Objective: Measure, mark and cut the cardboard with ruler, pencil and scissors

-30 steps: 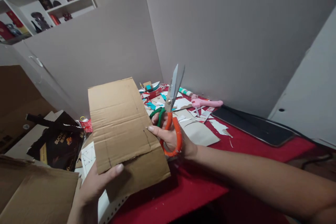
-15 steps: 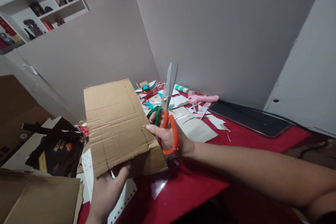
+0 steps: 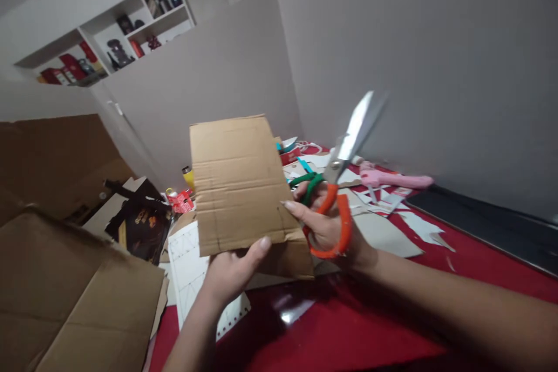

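A piece of brown corrugated cardboard (image 3: 239,186) is held up in front of me, with creases across it and pencil marks near its right edge. My left hand (image 3: 233,273) grips its lower edge, thumb on the near face and the other fingers hidden behind. Scissors (image 3: 335,167) with one orange and one green handle are in my right hand (image 3: 329,229). Their blades point up and away, slightly apart, blurred at the tips. My right thumb lies against the cardboard's right edge. A folded-back strip of the cardboard hangs below its lower right corner.
Paper with pencil-drawn lines (image 3: 185,261) lies under the cardboard on the red tabletop (image 3: 344,325). Paper scraps and a pink glue gun (image 3: 396,179) are at the back right, beside a dark flat panel (image 3: 483,226). A large cardboard box (image 3: 82,296) stands at left.
My view has turned left, so everything sits further right. The scissors have tilted rightward in my right hand. The cardboard stays in my left hand, whose thumb now lies on its near face.
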Demonstrator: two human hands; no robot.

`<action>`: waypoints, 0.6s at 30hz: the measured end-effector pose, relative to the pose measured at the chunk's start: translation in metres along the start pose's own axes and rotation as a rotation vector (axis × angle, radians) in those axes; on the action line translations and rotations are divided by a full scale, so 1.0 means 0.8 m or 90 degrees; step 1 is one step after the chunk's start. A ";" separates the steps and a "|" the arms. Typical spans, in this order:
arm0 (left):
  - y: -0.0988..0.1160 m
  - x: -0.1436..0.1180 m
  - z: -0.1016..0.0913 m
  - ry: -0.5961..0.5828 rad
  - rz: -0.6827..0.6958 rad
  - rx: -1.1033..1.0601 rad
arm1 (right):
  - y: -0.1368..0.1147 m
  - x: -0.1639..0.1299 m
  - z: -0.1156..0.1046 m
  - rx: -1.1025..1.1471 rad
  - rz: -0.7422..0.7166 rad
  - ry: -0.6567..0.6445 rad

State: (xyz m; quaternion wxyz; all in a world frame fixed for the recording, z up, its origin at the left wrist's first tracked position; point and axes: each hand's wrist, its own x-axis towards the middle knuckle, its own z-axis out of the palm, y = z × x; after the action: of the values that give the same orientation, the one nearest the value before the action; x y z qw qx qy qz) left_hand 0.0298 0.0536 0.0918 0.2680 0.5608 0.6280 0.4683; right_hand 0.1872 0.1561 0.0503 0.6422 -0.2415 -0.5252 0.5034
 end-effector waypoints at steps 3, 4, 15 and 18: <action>0.004 0.005 0.016 0.029 0.005 -0.053 | 0.000 -0.002 -0.001 -0.045 -0.058 0.017; 0.004 0.005 0.020 0.036 0.004 -0.074 | 0.001 -0.003 -0.002 -0.051 -0.066 0.016; -0.024 0.004 0.032 0.107 -0.050 -0.227 | 0.009 -0.004 -0.003 -0.119 -0.038 -0.049; -0.029 0.010 0.019 0.192 -0.099 -0.209 | 0.007 0.001 -0.001 -0.085 -0.007 -0.080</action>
State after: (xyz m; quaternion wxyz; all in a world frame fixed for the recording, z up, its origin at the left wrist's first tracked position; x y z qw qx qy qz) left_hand 0.0308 0.0671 0.0665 0.2941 0.3830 0.6175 0.6208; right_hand 0.1858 0.1589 0.0455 0.5930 -0.2487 -0.5980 0.4784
